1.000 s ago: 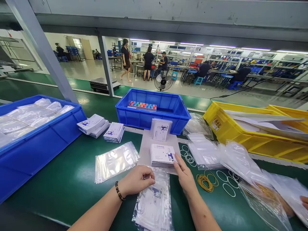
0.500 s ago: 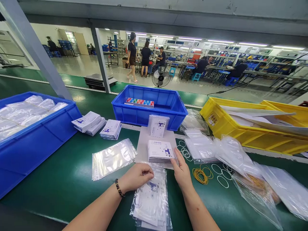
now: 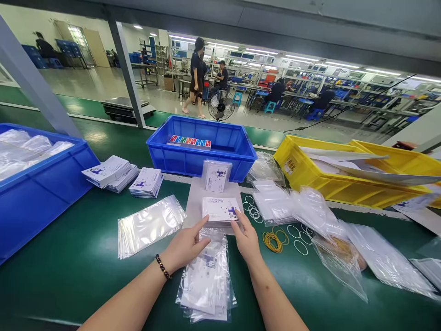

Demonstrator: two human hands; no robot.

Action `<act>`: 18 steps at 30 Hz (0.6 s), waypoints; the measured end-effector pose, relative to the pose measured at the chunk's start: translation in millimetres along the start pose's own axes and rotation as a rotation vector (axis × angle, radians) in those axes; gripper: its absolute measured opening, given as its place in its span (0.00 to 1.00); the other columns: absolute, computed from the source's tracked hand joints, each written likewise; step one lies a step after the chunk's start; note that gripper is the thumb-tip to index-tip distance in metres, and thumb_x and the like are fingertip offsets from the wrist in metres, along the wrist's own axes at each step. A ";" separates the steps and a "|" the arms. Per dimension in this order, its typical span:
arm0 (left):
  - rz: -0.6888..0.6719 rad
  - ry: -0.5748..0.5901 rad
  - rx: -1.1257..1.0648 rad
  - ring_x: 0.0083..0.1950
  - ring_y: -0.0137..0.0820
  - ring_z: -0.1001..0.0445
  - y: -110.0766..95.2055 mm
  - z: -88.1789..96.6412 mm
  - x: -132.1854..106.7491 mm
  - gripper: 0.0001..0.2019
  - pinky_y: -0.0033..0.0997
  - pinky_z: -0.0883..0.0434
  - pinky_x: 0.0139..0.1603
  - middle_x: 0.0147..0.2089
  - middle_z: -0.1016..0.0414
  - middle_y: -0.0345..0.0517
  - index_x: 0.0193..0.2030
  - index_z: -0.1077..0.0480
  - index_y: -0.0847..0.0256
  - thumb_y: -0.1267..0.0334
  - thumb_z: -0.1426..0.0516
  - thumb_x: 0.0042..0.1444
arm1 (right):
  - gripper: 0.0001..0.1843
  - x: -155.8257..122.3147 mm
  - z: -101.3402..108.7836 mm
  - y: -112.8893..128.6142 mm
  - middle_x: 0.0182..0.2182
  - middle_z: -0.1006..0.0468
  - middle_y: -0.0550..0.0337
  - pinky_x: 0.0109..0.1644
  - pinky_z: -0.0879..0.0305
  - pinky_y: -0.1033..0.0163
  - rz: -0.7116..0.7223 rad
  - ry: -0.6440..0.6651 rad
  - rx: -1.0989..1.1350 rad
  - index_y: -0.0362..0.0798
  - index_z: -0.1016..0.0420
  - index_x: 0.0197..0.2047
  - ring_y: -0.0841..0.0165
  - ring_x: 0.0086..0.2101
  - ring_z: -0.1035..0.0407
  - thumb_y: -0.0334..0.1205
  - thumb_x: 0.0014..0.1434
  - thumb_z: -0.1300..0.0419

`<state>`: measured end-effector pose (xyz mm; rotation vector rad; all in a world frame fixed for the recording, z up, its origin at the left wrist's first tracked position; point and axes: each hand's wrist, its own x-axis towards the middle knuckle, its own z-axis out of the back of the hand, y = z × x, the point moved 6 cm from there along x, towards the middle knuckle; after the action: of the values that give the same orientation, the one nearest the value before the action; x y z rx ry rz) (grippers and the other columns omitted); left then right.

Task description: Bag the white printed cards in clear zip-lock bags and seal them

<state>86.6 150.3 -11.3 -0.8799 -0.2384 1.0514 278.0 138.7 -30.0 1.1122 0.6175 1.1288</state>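
Observation:
A stack of white printed booklets (image 3: 220,209) with a purple picture lies on a grey cardboard sheet (image 3: 195,202). At its front left corner is my left hand (image 3: 184,248), index finger and thumb stretched apart, nothing in it. My right hand (image 3: 247,239) is beside the stack's right end, its fingers extended and the fingertips at the booklets' edge. More booklets in clear plastic bags (image 3: 205,285) lie in a pile nearer to me, partly under my left hand. Behind the stack, a bagged booklet (image 3: 217,176) leans upright against the blue bin.
Empty clear bags (image 3: 151,225) lie left, below two booklet piles (image 3: 146,182). A blue bin (image 3: 201,158) stands behind, another blue bin (image 3: 44,193) left, yellow bins (image 3: 320,184) right. Rubber bands (image 3: 273,241) and plastic packs (image 3: 275,202) lie on the right.
My left hand has opened from a closed pinch over the bagged pile and reached toward the stack. My right fingers have moved in over its right edge. The view has shifted right.

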 end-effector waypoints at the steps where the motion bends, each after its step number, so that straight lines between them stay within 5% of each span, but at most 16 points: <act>1: -0.003 -0.003 0.008 0.28 0.31 0.35 0.0 0.0 0.1 0.32 0.29 0.41 0.29 0.24 0.36 0.35 0.66 0.55 0.55 0.52 0.53 0.56 | 0.30 0.4 2.8 -0.7 0.56 0.35 0.49 0.60 0.47 0.51 -0.007 -0.024 0.015 0.45 0.32 0.54 0.57 0.57 0.43 0.54 0.52 0.46; 5: -0.026 -0.010 0.030 0.27 0.30 0.36 -0.2 -0.4 0.0 0.31 0.28 0.40 0.29 0.24 0.37 0.35 0.65 0.54 0.56 0.53 0.53 0.56 | 0.31 2.7 10.6 -3.4 0.57 0.36 0.50 0.61 0.50 0.50 -0.020 -0.091 0.062 0.44 0.35 0.56 0.58 0.57 0.44 0.52 0.53 0.46; 9: -0.037 -0.008 0.047 0.27 0.30 0.35 -0.9 -0.5 -0.5 0.30 0.27 0.40 0.29 0.23 0.37 0.35 0.65 0.53 0.55 0.53 0.53 0.56 | 0.29 4.1 4.1 -7.5 0.54 0.31 0.49 0.59 0.45 0.49 -0.052 -0.009 0.076 0.44 0.31 0.53 0.57 0.54 0.38 0.52 0.51 0.45; 18: -0.038 -0.015 0.097 0.28 0.31 0.33 -4.3 -2.0 3.4 0.27 0.27 0.39 0.29 0.24 0.34 0.37 0.64 0.49 0.50 0.54 0.52 0.56 | 0.24 -1.7 8.8 4.1 0.56 0.35 0.49 0.58 0.45 0.49 0.109 -0.097 -0.144 0.48 0.30 0.51 0.58 0.56 0.42 0.49 0.54 0.47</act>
<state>92.2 151.2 -10.1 -0.7773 -0.2140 1.0263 283.3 133.9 -23.2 1.0792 0.3978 1.1860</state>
